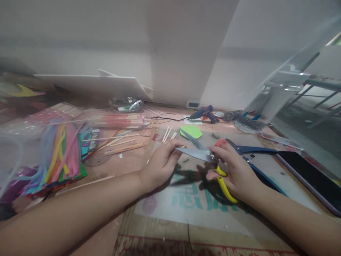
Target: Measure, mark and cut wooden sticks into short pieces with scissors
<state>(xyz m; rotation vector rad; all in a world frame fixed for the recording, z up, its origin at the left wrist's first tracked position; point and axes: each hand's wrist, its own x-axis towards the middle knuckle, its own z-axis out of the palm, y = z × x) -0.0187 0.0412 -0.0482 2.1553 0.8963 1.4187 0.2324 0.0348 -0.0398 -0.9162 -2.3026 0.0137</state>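
My right hand (231,170) grips a pair of scissors (195,153) with yellow and orange handles. Its blades are spread apart and point left towards my left hand (162,161). The fingers of my left hand are pinched together on a thin wooden stick (182,146), of which only a small pale end shows near the blades. Just beyond the blades lies a bright green paper piece (195,132), with a few short sticks (167,134) to its left. Under both hands is a white sheet (165,209) with green lettering, on a board.
Blue-handled pliers (255,149) and a phone (309,177) lie to the right. A glue gun (204,114) and a clear dispenser bottle (266,103) stand farther back. Colourful pipe cleaners (64,153) and bundled sticks (117,121) are at left, before a wall.
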